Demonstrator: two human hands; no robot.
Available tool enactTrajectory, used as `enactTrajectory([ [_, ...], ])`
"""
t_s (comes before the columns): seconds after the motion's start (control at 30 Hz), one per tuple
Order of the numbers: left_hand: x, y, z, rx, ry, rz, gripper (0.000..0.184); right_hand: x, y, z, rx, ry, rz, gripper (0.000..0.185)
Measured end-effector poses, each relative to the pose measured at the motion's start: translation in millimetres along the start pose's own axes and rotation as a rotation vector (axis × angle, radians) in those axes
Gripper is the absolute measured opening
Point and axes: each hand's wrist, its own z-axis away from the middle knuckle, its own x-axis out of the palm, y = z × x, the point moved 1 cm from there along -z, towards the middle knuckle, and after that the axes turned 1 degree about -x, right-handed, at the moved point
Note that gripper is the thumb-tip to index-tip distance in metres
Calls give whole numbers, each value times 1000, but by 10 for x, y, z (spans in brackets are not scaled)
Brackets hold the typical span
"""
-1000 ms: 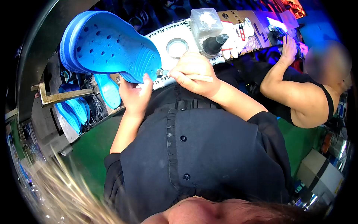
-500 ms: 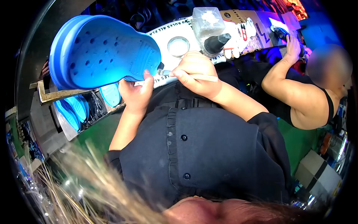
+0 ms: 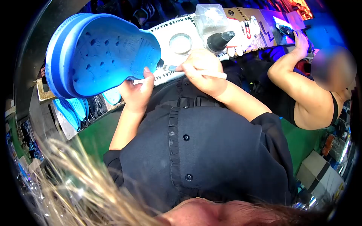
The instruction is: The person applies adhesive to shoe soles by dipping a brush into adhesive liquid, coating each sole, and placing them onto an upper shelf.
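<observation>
A big blue foam clog sole [image 3: 107,52] with small holes in its footbed is tilted up at the left, over the table edge. My left hand [image 3: 136,90] grips its narrow heel end, thumb on the inner rim and the other fingers hidden underneath. In my right hand [image 3: 203,71] is a paint brush [image 3: 215,74] with a pale handle. Its dark bristles meet the clog's heel edge. Just beyond that hand sits a round shallow dish [image 3: 180,44] with a whitish content I cannot make out.
Behind the dish stand a clear plastic box [image 3: 210,19] and a black cone-tipped bottle [image 3: 220,40]. Red-handled cutters [image 3: 247,30] lie farther right. Several blue soles [image 3: 71,111] rest on a lower shelf at left. A co-worker [image 3: 298,79] works at the right.
The clog has turned slightly, its toe end dropping a little and showing more of the side. The brush has shifted slightly along the heel edge. The co-worker's hand moved slightly.
</observation>
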Motion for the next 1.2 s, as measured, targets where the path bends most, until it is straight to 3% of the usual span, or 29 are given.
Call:
enactTrajectory([
  [0.2, -3, 74, -26, -18, -9, -27, 36, -104, 9, 109, 185, 165, -139, 19],
  [0.3, -31, 116, -87, -116, 56, 74, 40, -173, -18, 115, 381, 230, -170, 21],
  [0.4, -202, 349, -252, -161, 12, 63, 45, -196, 54, 207, 429, 242, -152, 22],
  [0.47, -346, 490, -390, -165, -58, 259, 55, -227, 118, 208, 346, 207, -113, 21],
  [0.53, -444, 679, -500, -397, -131, 534, 69, -237, 148, 224, 328, 194, -75, 21],
  [0.6, -472, 919, -636, -540, -275, 577, 80, -272, 133, 194, 369, 195, -99, 23],
  [0.67, -449, 952, -843, -501, -439, 626, 81, -291, 110, 190, 433, 246, -176, 29],
  [0.73, -238, 1181, -1094, -478, -433, 669, 80, -312, 127, 207, 438, 212, -169, 30],
  [0.8, -7, 1312, -1574, -341, -458, 613, 73, -302, 131, 241, 505, 209, -210, 31],
  [0.83, 165, 1416, -1829, -327, -428, 658, 61, -312, 103, 228, 515, 225, -232, 31],
  [0.93, 358, 1158, -2872, -482, -354, 932, 59, -334, 87, 239, 507, 236, -249, 30],
  [1.0, 445, 1492, -2778, -487, -357, 1024, 70, -319, 138, 293, 520, 241, -268, 29],
  [1.03, 438, 1476, -2717, -474, -506, 1101, 86, -317, 160, 320, 535, 247, -288, 29],
  [1.13, 363, 1242, -2201, -520, -524, 953, 55, -331, 193, 354, 564, 269, -331, 29],
  [1.2, 212, 901, -1792, -507, -529, 822, 45, -322, 211, 369, 586, 280, -357, 29],
])
